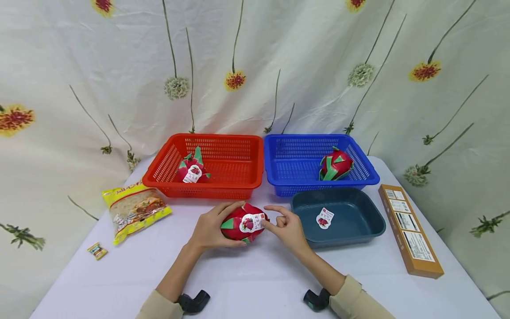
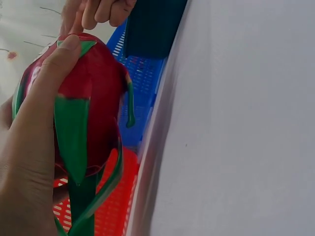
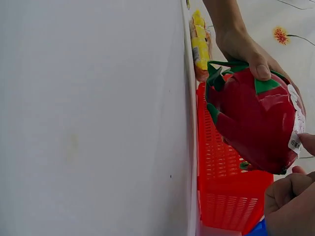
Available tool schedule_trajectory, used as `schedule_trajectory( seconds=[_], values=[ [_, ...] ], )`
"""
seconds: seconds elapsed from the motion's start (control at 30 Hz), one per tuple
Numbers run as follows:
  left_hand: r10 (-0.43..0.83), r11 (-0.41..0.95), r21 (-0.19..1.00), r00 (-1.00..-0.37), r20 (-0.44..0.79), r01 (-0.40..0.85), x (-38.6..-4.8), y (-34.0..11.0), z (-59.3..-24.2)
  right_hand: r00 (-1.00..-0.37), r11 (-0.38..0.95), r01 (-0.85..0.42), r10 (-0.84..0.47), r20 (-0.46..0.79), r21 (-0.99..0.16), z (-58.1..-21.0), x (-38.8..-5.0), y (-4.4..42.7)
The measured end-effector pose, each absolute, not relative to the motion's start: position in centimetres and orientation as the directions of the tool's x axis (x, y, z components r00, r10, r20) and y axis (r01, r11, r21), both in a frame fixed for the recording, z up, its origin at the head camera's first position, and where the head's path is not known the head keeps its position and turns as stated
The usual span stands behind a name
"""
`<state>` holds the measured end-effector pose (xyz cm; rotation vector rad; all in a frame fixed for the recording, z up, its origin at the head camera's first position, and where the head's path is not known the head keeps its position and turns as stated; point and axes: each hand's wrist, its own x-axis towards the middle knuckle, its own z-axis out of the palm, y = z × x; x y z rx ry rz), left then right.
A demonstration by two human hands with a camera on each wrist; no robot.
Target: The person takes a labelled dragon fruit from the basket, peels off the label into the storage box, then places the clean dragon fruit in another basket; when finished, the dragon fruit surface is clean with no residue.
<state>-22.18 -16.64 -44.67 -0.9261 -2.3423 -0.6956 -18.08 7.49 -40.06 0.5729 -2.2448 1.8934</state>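
My left hand (image 1: 209, 228) grips a red artificial dragon fruit (image 1: 237, 223) with green leaf tips, above the table in front of the baskets. A white sticker (image 1: 252, 222) with a fruit picture is on the dragon fruit's right side. The thumb of my right hand (image 1: 290, 230) presses on that sticker; the index finger stretches out near the fruit and the other fingers are curled. In the left wrist view, the left thumb lies along the dragon fruit (image 2: 103, 98). The right wrist view shows the sticker (image 3: 297, 123) from its edge.
Behind stand a red basket (image 1: 255, 181) with a stickered dragon fruit (image 1: 187, 168) and a blue basket (image 1: 275, 177) with another dragon fruit (image 1: 338, 164). A dark teal tray (image 1: 354, 221) holding a loose sticker (image 1: 325, 218), an orange box (image 1: 410, 230), a yellow food bag (image 1: 135, 208) and a small packet (image 1: 97, 251) lie around.
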Motion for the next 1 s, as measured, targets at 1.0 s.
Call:
schedule_trajectory(
  seconds=[1.0],
  values=[
    [0.469,0.654,0.128,-0.533,0.704,0.745,-22.0,-16.2,-44.5,-0.966,-0.205,-0.245,-0.031,0.257,-0.948,-44.2,-19.7,6.3]
  ],
)
